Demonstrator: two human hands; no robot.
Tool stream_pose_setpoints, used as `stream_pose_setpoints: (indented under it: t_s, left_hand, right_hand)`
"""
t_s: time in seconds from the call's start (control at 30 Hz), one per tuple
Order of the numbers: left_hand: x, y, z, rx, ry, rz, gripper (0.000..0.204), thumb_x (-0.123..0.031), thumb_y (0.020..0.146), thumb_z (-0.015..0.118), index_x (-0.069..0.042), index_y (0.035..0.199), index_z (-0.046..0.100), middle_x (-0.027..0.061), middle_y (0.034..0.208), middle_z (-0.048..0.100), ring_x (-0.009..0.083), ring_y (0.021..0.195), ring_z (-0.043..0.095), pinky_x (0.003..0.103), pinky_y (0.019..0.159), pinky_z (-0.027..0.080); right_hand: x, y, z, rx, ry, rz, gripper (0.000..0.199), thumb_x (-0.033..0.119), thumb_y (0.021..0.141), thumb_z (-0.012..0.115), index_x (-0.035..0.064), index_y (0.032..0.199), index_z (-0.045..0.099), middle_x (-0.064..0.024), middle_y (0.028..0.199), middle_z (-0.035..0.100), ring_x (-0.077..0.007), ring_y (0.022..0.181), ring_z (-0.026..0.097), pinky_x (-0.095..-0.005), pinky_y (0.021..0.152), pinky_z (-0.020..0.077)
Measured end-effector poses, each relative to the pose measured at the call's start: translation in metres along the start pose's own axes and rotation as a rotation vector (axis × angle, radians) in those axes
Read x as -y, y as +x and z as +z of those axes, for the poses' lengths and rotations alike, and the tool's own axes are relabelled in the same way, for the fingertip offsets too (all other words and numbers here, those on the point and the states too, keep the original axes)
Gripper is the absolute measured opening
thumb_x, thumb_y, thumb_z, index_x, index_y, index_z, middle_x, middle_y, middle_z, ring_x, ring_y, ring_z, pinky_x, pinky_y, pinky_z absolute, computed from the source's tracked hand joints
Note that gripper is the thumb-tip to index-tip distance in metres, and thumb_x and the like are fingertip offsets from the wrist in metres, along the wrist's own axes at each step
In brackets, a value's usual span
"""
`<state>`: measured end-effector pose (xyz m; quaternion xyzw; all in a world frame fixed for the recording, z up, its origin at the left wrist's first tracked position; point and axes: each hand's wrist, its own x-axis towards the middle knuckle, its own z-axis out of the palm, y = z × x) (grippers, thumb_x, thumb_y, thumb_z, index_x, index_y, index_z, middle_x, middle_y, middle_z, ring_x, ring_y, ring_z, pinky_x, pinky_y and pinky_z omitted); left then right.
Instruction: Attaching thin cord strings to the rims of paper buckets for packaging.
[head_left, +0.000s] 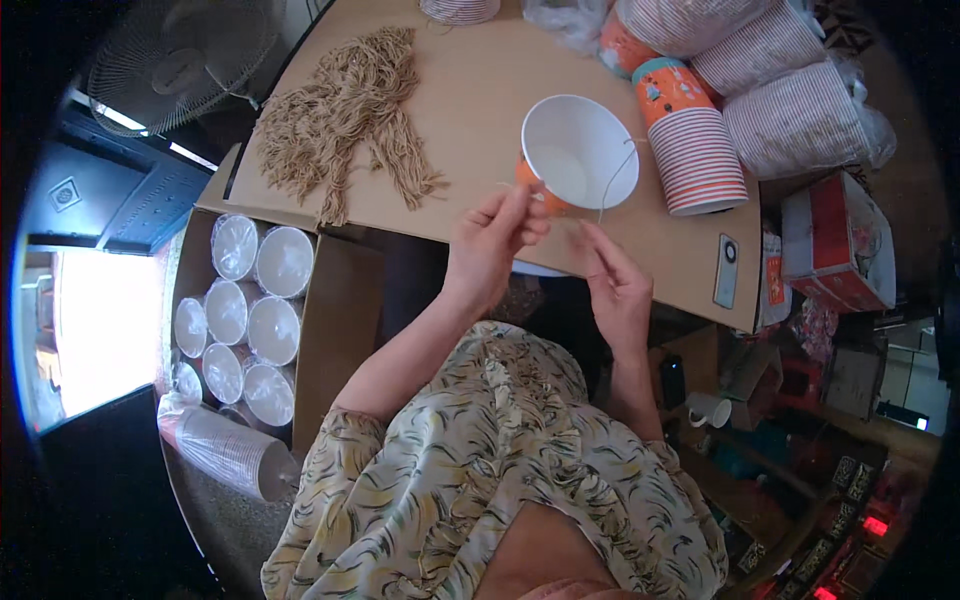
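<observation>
A large orange paper bucket (528,170) with a white inside stands tilted toward me at the table's front edge. A thin cord (611,185) runs from the right side of its rim down to my right hand (620,290). That hand is closed at the fingertips on the cord; the tips are slightly blurred. My left hand (495,235) is closed in a pinch against the near left wall of the bucket. Whatever lies between its fingers is too small to make out. To the left on the table lies a heap of tan cords (345,110).
Nested orange buckets (695,150) lie right of the bucket, with bagged stacks (795,110) behind. A phone-like grey object (726,270) lies near the table's right edge. At my left a cardboard box (335,330) holds several wrapped stacks; a fan (180,70) stands beyond.
</observation>
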<state>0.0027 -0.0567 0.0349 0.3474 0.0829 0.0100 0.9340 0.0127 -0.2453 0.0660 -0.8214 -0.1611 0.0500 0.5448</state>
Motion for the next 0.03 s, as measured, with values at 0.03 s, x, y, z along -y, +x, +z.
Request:
stream_pose_setpoints:
  t_s: [0.03]
  left_hand:
    - [-0.0056, -0.0044, -0.0009, 0.007, 0.276, 0.012, 0.038, -0.023, 0.103, 0.057, 0.001, 0.132, 0.055, 0.0025, 0.106, 0.070, 0.0099, 0.086, 0.065, 0.020, 0.077, 0.054]
  right_hand:
    - [0.0106, 0.0024, -0.0050, 0.050, -0.006, 0.139, 0.035, 0.008, 0.102, 0.054, 0.0023, 0.137, 0.057, -0.0165, 0.126, 0.067, -0.0243, 0.113, 0.066, -0.0306, 0.100, 0.0494]
